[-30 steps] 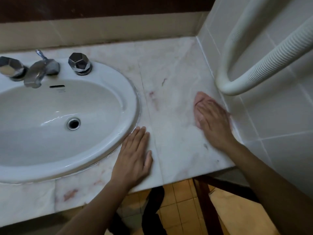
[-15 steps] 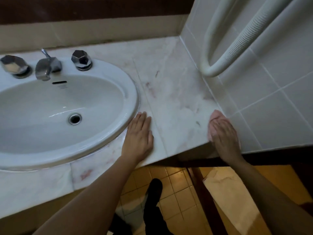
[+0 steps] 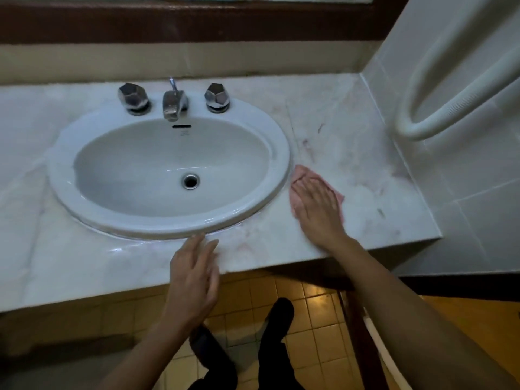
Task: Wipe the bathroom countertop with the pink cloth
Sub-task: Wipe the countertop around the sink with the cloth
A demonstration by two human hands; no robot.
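Right hand [image 3: 316, 205] flat, fingers [image 3: 302, 190] spread, pressing crumpled pink cloth [image 3: 301, 175] onto white marble desk [image 3: 351, 170] beside oval white sink [image 3: 281, 153]; left hand [image 3: 194, 273] open, over front edge.

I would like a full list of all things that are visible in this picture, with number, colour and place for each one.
countertop: one, white marble with pinkish marks, across the middle
sink: one, white oval, set into the countertop, left of centre
drain: one, metal, bottom of the sink
faucet: one, chrome, behind the sink
knobs: two, chrome, one on each side of the faucet
hose: one, white ribbed, looped on the right wall
wall tiles: white, right side
floor tiles: yellow, below the countertop
pink cloth: one, on the countertop beside the sink, under the right hand
left hand: open, at the countertop's front edge
right hand: flat on the cloth
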